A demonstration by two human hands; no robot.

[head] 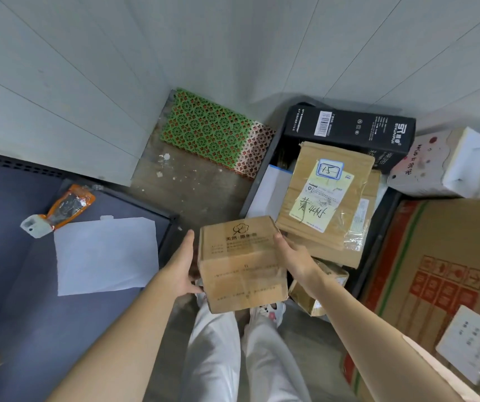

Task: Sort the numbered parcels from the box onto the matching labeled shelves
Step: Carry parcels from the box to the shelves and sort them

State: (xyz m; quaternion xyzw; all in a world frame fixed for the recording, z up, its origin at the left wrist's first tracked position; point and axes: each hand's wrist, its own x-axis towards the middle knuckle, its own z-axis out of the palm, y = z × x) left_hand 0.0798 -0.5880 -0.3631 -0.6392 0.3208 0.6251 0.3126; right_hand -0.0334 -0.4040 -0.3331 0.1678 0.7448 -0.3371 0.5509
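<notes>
Grey wall panels meet bare floor ahead of us. We hold a small cardboard parcel [241, 264] between our left hand [181, 271] and right hand [292, 258], fingers pressed against its sides. Beyond our right hand, the dark box [257, 181] holds a parcel marked 15 [324, 195].

Brown cardboard parcel [241, 265]; green lattice mat [204, 132]; black carton [349, 129]; dark blue shelf [15, 271]

printed label on held carton [240, 265] blurred, large cardboard box [447, 274] cut off right
</notes>
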